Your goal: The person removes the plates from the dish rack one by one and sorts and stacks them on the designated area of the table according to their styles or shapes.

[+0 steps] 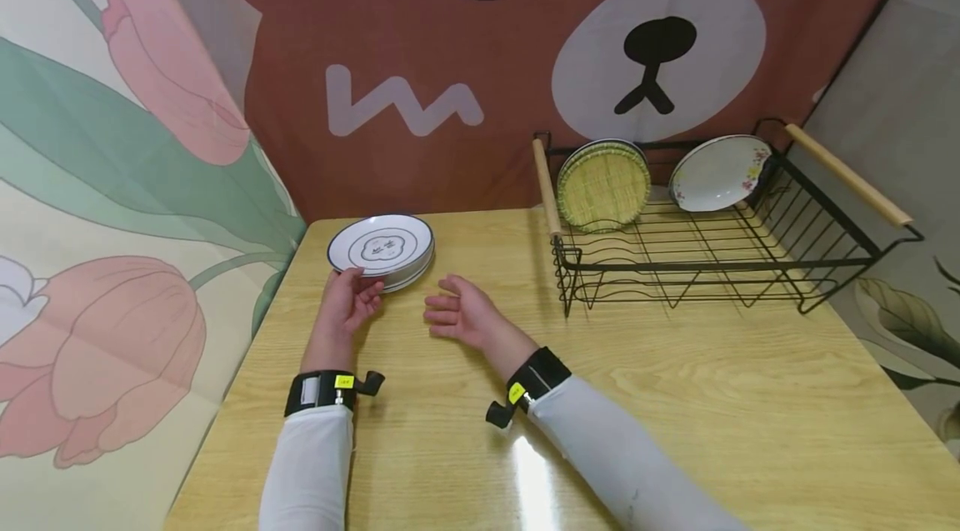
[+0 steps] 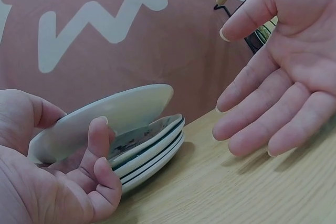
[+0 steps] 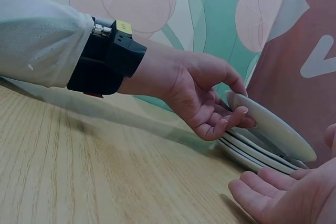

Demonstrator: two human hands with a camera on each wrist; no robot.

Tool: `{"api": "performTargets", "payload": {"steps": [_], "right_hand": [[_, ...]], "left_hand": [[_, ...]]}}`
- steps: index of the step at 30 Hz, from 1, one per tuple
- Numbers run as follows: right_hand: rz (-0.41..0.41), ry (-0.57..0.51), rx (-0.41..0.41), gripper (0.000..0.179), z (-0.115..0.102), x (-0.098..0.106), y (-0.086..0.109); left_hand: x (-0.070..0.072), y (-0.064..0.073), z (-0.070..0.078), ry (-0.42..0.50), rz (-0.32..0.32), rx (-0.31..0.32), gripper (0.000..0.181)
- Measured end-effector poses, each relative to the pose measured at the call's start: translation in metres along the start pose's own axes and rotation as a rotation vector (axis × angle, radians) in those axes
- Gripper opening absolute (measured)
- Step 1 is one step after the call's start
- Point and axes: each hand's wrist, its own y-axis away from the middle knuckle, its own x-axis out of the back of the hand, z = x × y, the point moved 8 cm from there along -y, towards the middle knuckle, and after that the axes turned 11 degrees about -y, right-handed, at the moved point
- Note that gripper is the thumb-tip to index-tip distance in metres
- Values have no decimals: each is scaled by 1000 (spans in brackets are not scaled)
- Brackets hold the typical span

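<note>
A white plate with a blue rim [image 1: 384, 246] tops a small stack at the table's back left. My left hand [image 1: 351, 300] pinches its near edge, thumb above and fingers beneath. That edge is lifted, so the plate tilts over the stacked plates [image 2: 152, 153] below, as the left wrist view shows. My right hand [image 1: 467, 314] is just right of the stack, palm turned toward it, fingers extended and apart from the plates. In the right wrist view the raised plate [image 3: 273, 127] leans above the others.
A black wire dish rack [image 1: 690, 267] with wooden handles stands at the back right. It holds a yellow-green woven round piece [image 1: 604, 187], with a rim visible behind it, and a white floral plate [image 1: 720, 174]. Patterned cloths hang behind and beside the wooden table [image 1: 675, 381].
</note>
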Motion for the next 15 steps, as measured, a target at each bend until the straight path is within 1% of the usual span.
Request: {"api": "performTargets", "payload": {"steps": [4, 11, 15], "right_hand": [[9, -10, -1, 68, 3, 1, -1], [11, -12, -10, 67, 6, 1, 0], [11, -11, -8, 67, 6, 1, 1]], "left_hand": [[1, -1, 1, -12, 1, 5, 53], [5, 1, 0, -51, 35, 13, 54], [6, 2, 0, -70, 44, 14, 54]]}}
